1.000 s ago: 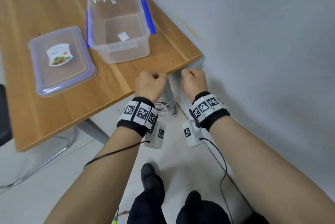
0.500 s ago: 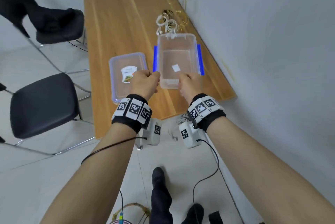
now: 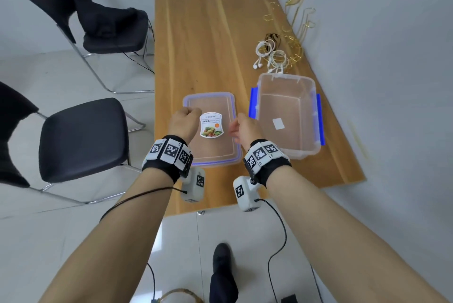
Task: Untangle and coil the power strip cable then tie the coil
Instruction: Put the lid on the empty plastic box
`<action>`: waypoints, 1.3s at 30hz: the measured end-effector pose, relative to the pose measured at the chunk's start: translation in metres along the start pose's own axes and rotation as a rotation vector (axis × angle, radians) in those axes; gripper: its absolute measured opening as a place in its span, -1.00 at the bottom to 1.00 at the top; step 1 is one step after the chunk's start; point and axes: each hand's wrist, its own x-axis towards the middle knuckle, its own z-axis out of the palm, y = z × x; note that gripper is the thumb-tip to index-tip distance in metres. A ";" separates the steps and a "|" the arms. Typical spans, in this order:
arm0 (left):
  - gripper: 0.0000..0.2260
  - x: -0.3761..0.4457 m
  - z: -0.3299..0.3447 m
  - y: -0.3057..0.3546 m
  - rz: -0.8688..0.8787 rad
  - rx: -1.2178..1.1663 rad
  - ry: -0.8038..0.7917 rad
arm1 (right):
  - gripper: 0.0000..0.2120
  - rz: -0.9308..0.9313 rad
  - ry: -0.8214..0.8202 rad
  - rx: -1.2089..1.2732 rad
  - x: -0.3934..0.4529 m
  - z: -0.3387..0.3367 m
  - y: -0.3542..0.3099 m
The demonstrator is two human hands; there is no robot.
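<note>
Task not started, by the look of it. Left hand (image 3: 183, 121) and right hand (image 3: 245, 128) fisted, holding nothing, above the container lid (image 3: 213, 153). Power strip not in view; only earphone coils (image 3: 270, 53) on the table (image 3: 196, 40).

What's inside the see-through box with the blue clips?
The clear box holds only a small white label on its floor; otherwise it looks empty. The right hand covers none of it.
</note>
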 end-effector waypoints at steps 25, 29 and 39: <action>-0.80 0.095 -0.020 -0.034 -0.266 -0.021 0.022 | -0.58 0.099 0.194 -0.169 0.083 0.049 -0.001; -0.77 0.095 -0.033 -0.034 -0.229 0.058 0.044 | -0.56 0.077 0.210 -0.207 0.080 0.057 -0.003; -0.89 0.100 -0.055 -0.009 -0.025 0.182 0.035 | -0.77 0.039 0.217 -0.189 0.071 0.054 -0.034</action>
